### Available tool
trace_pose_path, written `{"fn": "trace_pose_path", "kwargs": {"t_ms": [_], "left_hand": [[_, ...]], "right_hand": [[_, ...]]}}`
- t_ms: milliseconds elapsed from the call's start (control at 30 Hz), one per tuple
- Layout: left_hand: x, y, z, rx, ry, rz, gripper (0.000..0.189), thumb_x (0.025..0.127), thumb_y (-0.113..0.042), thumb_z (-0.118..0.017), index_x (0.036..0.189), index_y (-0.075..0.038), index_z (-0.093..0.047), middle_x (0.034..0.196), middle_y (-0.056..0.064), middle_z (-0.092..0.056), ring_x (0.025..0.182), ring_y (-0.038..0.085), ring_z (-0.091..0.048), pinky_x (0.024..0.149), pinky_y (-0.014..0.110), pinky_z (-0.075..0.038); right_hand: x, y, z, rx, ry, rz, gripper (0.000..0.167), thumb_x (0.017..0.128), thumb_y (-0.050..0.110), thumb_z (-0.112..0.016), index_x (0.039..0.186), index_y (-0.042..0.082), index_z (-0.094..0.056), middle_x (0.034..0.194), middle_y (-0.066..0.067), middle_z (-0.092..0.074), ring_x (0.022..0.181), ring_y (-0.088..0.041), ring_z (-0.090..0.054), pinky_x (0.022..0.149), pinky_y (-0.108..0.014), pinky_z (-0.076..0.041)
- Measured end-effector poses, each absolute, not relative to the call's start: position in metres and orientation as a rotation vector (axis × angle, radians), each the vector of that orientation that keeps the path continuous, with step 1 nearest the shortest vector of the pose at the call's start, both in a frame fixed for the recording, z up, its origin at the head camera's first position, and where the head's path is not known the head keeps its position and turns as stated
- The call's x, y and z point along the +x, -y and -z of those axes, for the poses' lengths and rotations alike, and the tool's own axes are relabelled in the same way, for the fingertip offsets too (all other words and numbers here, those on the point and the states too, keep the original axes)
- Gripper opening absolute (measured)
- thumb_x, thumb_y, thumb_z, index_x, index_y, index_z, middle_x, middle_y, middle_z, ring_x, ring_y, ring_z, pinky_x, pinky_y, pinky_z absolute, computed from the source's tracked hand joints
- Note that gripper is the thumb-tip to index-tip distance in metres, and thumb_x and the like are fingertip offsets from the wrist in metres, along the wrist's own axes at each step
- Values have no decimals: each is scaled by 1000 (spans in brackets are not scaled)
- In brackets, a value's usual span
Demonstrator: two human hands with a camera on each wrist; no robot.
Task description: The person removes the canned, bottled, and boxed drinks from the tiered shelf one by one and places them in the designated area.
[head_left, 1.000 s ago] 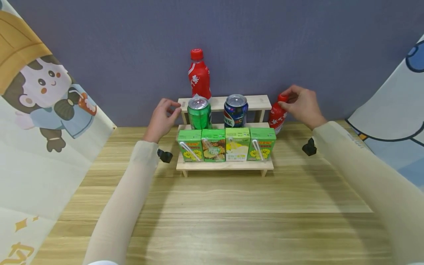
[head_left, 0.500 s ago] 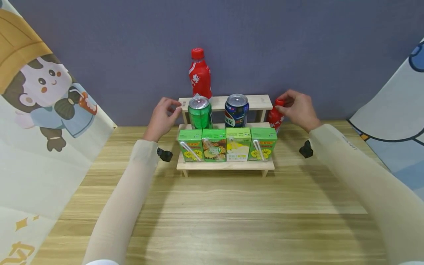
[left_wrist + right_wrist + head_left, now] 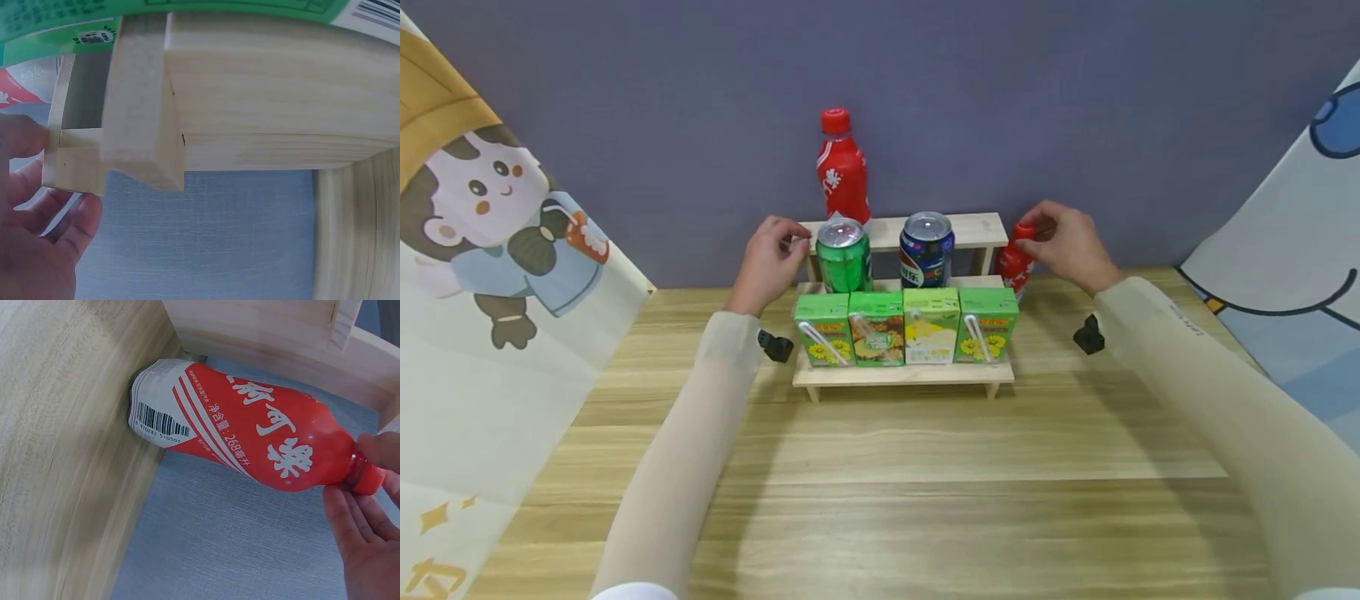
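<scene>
My right hand [image 3: 1070, 246] pinches a small red cola bottle [image 3: 269, 428] by its cap and neck. The bottle stands just beside the right end of a two-tier wooden shelf [image 3: 895, 377], its base on the table in the right wrist view. At the upper tier's left end my left hand [image 3: 767, 262] holds the board's edge, with fingers [image 3: 81, 219] curled beneath it in the left wrist view. A second red bottle [image 3: 844, 175] stands upright at the back left, on the upper tier. A green can [image 3: 844, 265] and a blue can [image 3: 925, 258] stand in front of that tier.
Several juice boxes [image 3: 930, 329] line the lower tier's front. Behind the shelf rises a grey-blue wall panel [image 3: 715, 125], with cartoon-printed panels [image 3: 512, 350] at the sides. The wood-grain table [image 3: 925, 517] extends forward of the shelf.
My right hand has brought the cola bottle left and closer to the shelf's right end, mostly in the first half second. My left hand keeps its place. The head view has shifted slightly.
</scene>
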State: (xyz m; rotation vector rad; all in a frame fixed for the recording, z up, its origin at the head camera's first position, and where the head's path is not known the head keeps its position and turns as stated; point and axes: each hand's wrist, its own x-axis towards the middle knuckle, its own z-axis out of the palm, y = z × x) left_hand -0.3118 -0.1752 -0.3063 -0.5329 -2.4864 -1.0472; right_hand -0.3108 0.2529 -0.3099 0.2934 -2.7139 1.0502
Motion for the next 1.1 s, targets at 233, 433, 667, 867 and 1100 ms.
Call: {"fn": "trace_pose_path", "kwargs": {"t_ms": [233,433,667,867,1100], "left_hand": [[-311,176,306,-537,2484,1059,16,94,-15,-57,101,-3,-65,106,8,-52,92,22,-50,84,36,-45],[-311,176,307,-536,2481,1070,17,94,-16,-58,101,-3,-65,107,8,-53,94,24,-52,85,36,-45],[-311,177,308,-526,2498,1073,19,94,-18,-58,103,-2,-65,111,8,-54,96,24,-53,86,37,-45],[-311,178,307,-514,2512,1082,20,94,-19,-59,104,-3,-66,113,8,-53,97,25,-52,87,38,-45],[-312,177,307,-519,2508,1082,20,93,-19,-59,104,-3,-66,113,9,-53,97,25,-52,85,38,-45]], "right_hand": [[-309,-252,308,299,2721,-1044,34,89,16,-66,117,2,-55,114,-17,-59,101,-33,-58,82,-47,-49],[-306,-251,298,301,2681,-1040,34,89,21,-66,116,3,-57,113,-16,-60,100,-32,-59,82,-46,-49],[-295,-239,266,355,2606,-995,38,87,25,-68,117,4,-59,116,-13,-60,103,-31,-58,88,-45,-47],[-287,-217,234,495,2537,-900,36,88,26,-67,117,6,-60,117,-7,-59,104,-26,-56,90,-44,-45],[-282,-179,200,686,2456,-871,32,87,24,-68,112,5,-62,112,-7,-60,102,-22,-56,91,-35,-45]]}}
